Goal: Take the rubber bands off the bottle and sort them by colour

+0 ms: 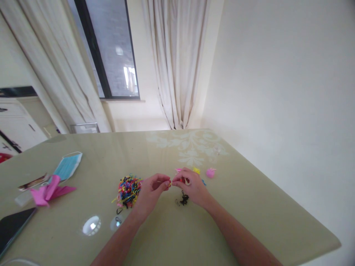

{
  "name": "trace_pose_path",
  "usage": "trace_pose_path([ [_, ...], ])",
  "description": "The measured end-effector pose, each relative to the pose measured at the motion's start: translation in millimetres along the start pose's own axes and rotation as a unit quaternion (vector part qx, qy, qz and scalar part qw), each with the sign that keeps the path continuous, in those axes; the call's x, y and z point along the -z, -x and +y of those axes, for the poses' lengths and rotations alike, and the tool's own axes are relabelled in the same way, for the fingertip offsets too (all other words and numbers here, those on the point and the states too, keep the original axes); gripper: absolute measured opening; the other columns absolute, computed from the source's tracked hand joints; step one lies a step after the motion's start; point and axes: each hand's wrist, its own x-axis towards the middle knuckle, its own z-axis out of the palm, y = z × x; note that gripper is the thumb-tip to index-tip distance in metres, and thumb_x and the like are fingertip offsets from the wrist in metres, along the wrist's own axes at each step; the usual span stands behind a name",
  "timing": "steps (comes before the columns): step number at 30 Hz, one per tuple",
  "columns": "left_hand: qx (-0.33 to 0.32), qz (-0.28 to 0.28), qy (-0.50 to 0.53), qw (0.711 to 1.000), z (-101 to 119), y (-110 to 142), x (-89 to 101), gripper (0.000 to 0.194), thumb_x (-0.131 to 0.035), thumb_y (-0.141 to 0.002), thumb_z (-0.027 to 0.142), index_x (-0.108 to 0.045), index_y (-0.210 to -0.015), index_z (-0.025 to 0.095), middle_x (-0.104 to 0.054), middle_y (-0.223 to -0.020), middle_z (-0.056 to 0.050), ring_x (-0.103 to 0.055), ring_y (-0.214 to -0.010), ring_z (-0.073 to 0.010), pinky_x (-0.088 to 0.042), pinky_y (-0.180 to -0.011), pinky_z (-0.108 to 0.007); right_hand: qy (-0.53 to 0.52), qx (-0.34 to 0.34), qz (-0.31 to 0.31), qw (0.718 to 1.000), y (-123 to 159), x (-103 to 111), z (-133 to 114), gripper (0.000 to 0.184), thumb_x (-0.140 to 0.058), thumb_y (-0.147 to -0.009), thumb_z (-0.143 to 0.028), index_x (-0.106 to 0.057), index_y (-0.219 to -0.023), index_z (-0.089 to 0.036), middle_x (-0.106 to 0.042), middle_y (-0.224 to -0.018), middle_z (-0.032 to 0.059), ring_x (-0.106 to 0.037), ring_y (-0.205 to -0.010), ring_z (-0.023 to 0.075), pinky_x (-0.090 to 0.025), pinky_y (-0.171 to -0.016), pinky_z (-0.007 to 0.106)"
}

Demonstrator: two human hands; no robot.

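Note:
Over the middle of the table, my left hand [152, 192] and my right hand [192, 187] meet almost fingertip to fingertip. The left thumb and index finger pinch a tiny yellowish piece that looks like an elastic band [169, 184]. My right thumb and index finger are also pressed together, but what lies in them is too small to make out. A heap of colourful small elastic bands [129, 190] lies left of my left hand. Below my right hand is a little cluster of black bands [183, 199]. Pink, yellow, red and blue bits sit partly hidden behind that hand.
A pink bundle [210, 172] and a yellow one [196, 170] lie beyond my right hand. Toward the left are a blue face mask [67, 167], a pink folded-paper shape [50, 192] and a dark flat device [13, 227]. The glossy table [249, 221] borders a white wall at right.

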Motion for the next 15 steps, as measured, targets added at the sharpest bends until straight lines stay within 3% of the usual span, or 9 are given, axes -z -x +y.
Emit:
trace_pose_path([
  [7,-0.006,0.056,-0.038,0.998,-3.5,-5.3,10.5,0.033,-0.075,-0.077,0.046,-0.075,-0.092,0.017,-0.079,-0.086,-0.007,-0.074,-0.080,-0.0211,-0.061,-0.078,-0.034,-0.203,0.010,0.128,0.971,-4.9,48.7,-2.8,0.014,-0.089,-0.076,-0.035,-0.080,-0.078,-0.025,-0.065,-0.076,0.0006,-0.057,-0.072,0.0157,-0.044,-0.065,0.029],
  [15,-0.008,0.064,-0.078,0.995,-12.2,-9.0,15.1,0.032,-0.075,-0.075,0.045,-0.075,-0.093,0.019,-0.080,-0.091,-0.008,-0.076,-0.083,-0.0235,-0.061,-0.082,-0.037,-0.212,0.011,0.168,0.963,-5.7,60.8,0.9,0.013,-0.090,-0.072,-0.033,-0.081,-0.077,-0.026,-0.066,-0.076,0.0006,-0.057,-0.072,0.0156,-0.044,-0.063,0.029],
])
